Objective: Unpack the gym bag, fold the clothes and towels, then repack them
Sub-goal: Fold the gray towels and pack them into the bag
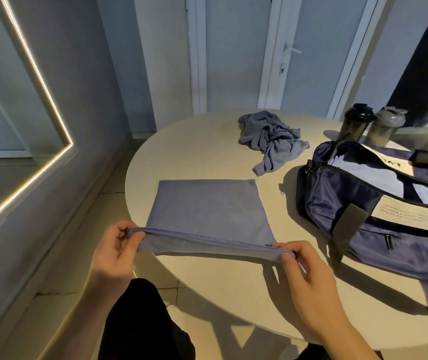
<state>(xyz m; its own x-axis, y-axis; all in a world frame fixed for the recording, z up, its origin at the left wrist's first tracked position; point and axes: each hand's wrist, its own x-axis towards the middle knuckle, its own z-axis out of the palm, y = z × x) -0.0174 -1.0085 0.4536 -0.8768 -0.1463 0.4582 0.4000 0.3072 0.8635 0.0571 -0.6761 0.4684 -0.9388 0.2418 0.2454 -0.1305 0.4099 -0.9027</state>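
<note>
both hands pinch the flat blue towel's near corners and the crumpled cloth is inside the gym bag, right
No: in the head view the crumpled cloth lies on the table, outside the gym bag. The left hand and right hand do pinch the blue towel by its near corners.

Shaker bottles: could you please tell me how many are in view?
2: a dark-lidded bottle and a grey bottle side by side behind the gym bag; others may be hidden inside it.

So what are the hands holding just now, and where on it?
Both hold the blue towel by its near edge: the left hand pinches the left corner, the right hand the right corner. The far part lies flat on the round table.
</note>
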